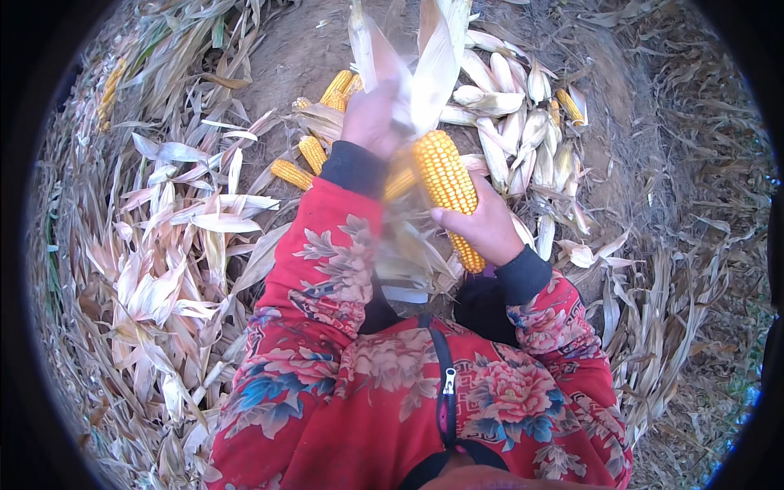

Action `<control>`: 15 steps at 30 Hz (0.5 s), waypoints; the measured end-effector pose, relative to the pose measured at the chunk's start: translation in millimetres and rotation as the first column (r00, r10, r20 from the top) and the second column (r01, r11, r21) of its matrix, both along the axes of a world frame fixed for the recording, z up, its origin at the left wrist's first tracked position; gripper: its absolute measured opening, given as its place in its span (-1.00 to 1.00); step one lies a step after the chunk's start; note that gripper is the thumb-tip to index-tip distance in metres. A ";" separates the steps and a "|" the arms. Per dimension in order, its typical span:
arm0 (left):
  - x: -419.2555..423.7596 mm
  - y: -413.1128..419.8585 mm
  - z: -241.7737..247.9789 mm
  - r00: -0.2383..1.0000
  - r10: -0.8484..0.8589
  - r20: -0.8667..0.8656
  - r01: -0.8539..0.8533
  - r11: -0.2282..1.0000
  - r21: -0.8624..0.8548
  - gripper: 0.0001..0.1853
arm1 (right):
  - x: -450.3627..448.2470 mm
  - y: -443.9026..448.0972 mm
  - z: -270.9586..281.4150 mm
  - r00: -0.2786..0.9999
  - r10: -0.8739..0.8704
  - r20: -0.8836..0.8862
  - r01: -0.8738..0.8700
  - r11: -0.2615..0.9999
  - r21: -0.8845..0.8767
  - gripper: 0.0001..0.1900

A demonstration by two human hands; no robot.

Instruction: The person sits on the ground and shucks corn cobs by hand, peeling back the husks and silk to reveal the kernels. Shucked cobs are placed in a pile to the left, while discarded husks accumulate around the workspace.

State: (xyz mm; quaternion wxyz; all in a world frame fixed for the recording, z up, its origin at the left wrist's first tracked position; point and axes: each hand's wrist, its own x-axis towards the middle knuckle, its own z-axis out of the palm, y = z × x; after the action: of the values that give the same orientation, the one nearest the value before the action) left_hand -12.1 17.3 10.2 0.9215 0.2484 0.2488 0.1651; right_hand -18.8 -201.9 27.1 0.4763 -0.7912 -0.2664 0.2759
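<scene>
A bare yellow ear of corn [447,190] lies in my right hand [487,223], whose thumb presses across its lower half. Above and to the left, my left hand [373,119] is blurred and grips pale corn husks [438,67] that fan out upward from the top of the ear. Below my left hand is another yellow ear [399,182], partly hidden and blurred. Several husked ears [312,153] rest on the ground left of my left wrist, with dry husk leaves among them.
Unhusked ears [493,101] form a pile at the upper right, a few showing yellow kernels. Loose husks [153,282] cover the ground on the left. Dry stalks and leaves [667,306] lie along the right. Bare soil [282,55] shows at the top.
</scene>
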 end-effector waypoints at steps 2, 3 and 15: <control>-0.4 4.6 -31.6 0.994 -0.009 0.109 -0.008 0.988 0.152 -0.67 | -2.7 4.7 1.0 0.999 -0.005 -0.036 0.005 1.000 -0.011 -0.39; 2.9 12.9 -75.7 0.979 -0.059 0.198 -0.024 0.919 0.394 -0.64 | -4.4 8.5 1.7 0.999 -0.002 -0.055 0.001 1.000 -0.017 -0.39; -1.7 2.6 -4.7 0.995 -0.010 0.097 0.017 0.997 -0.071 -0.65 | 13.8 -5.3 9.0 0.906 0.148 -0.398 -0.131 0.989 0.070 -0.39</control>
State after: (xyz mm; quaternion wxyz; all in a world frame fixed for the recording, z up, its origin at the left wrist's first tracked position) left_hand -13.8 19.9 5.5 0.9418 0.2086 0.2082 0.1615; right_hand -5.0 -207.2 36.1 0.5164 -0.6865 -0.2245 0.4601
